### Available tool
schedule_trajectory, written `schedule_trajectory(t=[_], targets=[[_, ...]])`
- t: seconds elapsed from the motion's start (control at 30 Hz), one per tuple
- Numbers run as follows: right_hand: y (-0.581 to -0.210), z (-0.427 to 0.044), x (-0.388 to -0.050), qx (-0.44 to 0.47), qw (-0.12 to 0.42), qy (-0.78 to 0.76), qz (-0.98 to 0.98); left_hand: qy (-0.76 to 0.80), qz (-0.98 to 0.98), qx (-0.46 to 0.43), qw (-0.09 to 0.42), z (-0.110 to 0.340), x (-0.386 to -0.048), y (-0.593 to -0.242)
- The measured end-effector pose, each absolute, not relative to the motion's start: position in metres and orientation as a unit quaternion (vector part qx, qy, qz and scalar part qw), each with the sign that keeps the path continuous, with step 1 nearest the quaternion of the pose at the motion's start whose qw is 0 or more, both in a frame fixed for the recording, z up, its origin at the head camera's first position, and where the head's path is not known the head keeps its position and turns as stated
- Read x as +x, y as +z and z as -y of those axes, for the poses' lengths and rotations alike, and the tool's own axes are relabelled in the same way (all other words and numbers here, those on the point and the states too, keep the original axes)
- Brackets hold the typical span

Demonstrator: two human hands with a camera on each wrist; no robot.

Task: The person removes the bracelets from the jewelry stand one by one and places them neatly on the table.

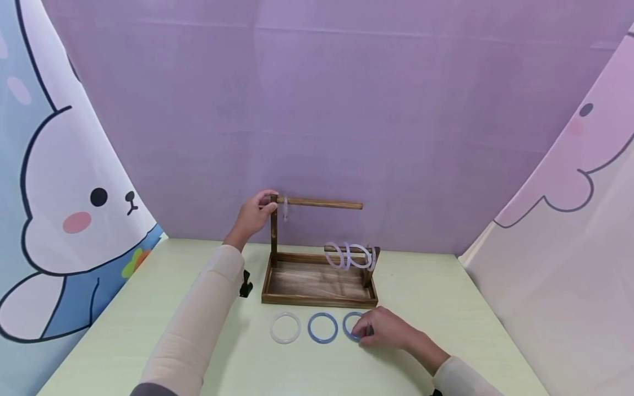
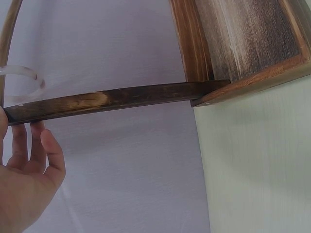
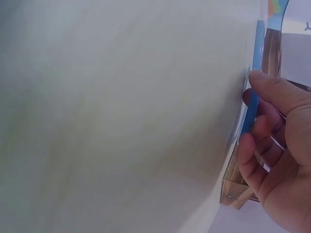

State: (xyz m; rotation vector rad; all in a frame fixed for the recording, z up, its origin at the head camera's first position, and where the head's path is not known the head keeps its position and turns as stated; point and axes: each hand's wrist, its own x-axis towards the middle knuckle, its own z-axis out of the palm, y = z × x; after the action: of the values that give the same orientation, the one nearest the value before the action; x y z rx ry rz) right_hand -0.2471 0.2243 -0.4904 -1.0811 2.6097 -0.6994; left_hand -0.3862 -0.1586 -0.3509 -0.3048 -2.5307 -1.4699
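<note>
On the table stands a dark wooden rack with a tall post (image 1: 274, 234), an upper rod (image 1: 322, 203) and a tray base (image 1: 319, 301). My left hand (image 1: 251, 218) holds the top of that post, its fingers bent against the wood in the left wrist view. Close beside it, a pale translucent bangle (image 1: 285, 212) hangs on the upper rod. In front of the tray, my right hand (image 1: 388, 330) pinches a blue bangle (image 3: 251, 114) between thumb and fingers, at the table surface. Left of it lie another blue bangle (image 1: 323, 341) and a whitish bangle (image 1: 285, 342).
Several pale lilac and white bangles (image 1: 346, 257) hang on the lower rod at the rack's right side. A purple cloth (image 1: 346, 110) rises behind the table (image 1: 421, 286), with printed cartoon cloths at both sides.
</note>
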Motion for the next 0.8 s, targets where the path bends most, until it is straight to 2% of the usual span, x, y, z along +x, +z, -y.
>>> schedule_trajectory(t=[0.33,0.8], targets=[[-0.4916,-0.2231,-0.247,-0.369,0.109,-0.241,-0.891,-0.495,0.857,-0.103,0.103,0.1596,-0.3857,-0.3496],[-0.4922,-0.2207,-0.247,-0.356,0.129,-0.256,-0.89,-0.494,0.858,-0.101,0.1,0.1596,-0.3854,-0.3497]])
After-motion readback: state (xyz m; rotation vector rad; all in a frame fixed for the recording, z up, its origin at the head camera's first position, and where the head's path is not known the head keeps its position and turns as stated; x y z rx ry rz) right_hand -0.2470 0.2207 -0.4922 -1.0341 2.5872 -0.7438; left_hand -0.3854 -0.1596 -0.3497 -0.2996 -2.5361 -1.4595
